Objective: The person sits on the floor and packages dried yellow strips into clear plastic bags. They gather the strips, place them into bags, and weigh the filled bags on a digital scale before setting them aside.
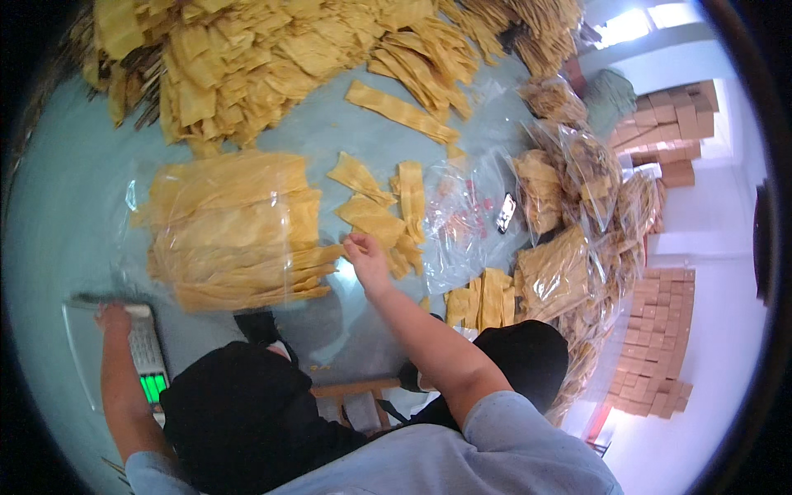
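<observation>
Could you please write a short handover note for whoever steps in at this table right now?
Left hand: resting on the edge of the weighing scale, holding nothing that I can see.
Right hand: pinching a loose yellow strip beside the filled clear bag.
Things: a large heap of strips lies at the far side of the table; packed bags are stacked to the right.
Done: several bags are filled.
Left: the bag by the right hand lies open-ended, off the scale; much of the heap is unbagged.
</observation>
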